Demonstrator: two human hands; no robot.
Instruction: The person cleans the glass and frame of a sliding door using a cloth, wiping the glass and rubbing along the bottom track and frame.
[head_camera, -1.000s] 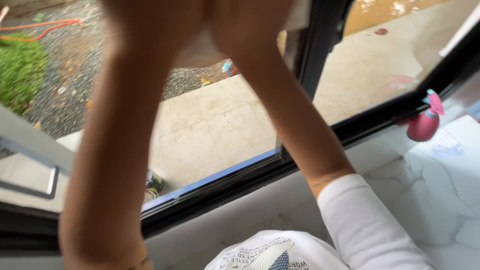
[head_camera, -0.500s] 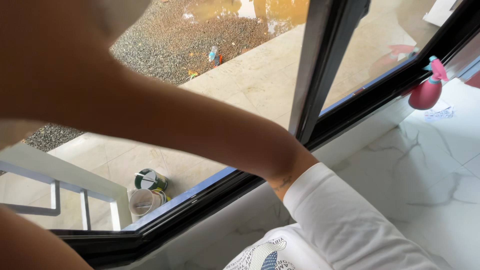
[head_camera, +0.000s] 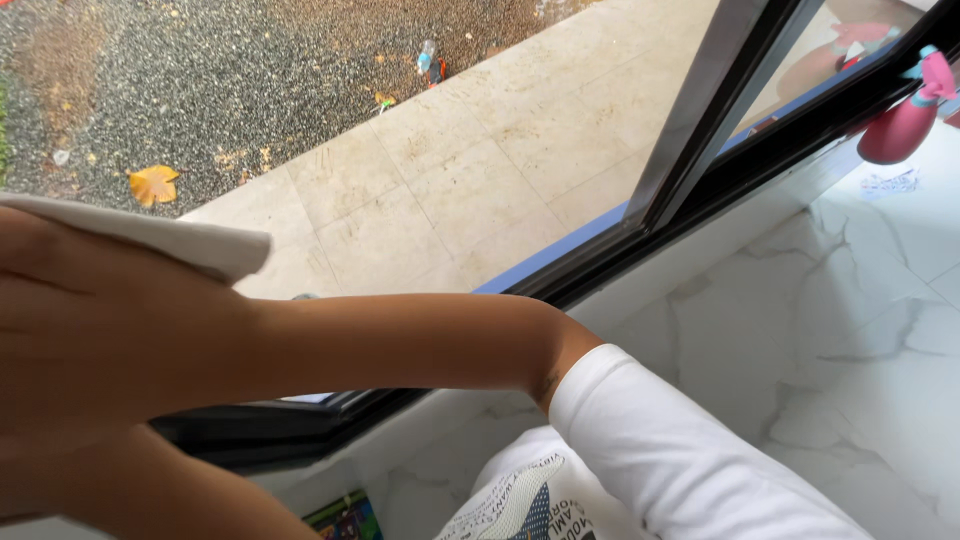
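Item: white cloth (head_camera: 190, 243), pressed against window glass (head_camera: 480, 170) at far left.
Right hand (head_camera: 90, 320) closed on cloth; left hand's state unclear. Best kept flat, strokes overlapping.

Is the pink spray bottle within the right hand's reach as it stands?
Probably not: the right hand is far left, holding the white cloth; the spray bottle stands far right. The sill between looks bare.

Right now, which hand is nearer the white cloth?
Right. The right hand lies against the white cloth, just beneath it; the left forearm passes lower, its hand out of view.
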